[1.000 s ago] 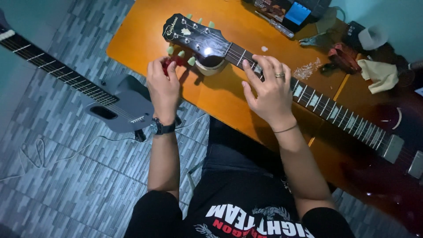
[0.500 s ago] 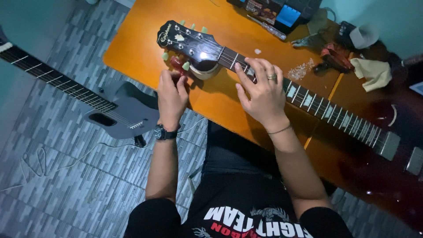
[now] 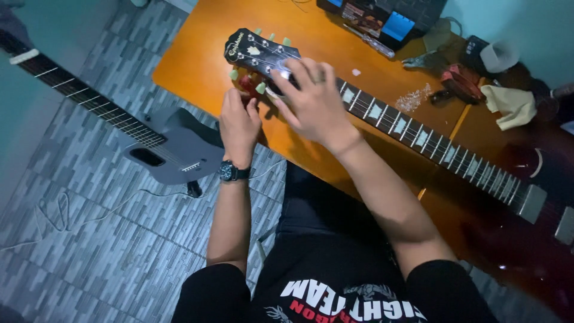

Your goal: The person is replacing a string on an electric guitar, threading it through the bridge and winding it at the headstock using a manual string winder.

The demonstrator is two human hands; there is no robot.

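A dark electric guitar lies across the orange table [image 3: 191, 66], its black headstock [image 3: 254, 51] with green tuner knobs pointing to the far left. My left hand [image 3: 238, 122], with a black watch on the wrist, is at the near edge of the headstock, fingers closed around a small red tool by a tuner. My right hand [image 3: 311, 101] lies over the strings at the first frets of the neck [image 3: 418, 134], fingers spread toward the nut.
A grey guitar [image 3: 161, 149] leans on the tiled floor at the left, its neck running up-left, a cable trailing below. At the table's far side are a black box [image 3: 388, 18], a red tool [image 3: 457, 81], a cream cloth [image 3: 511, 104] and a white cup.
My right hand has slid left along the neck toward the headstock. My left hand stays at the tuners. The camera view has shifted slightly.
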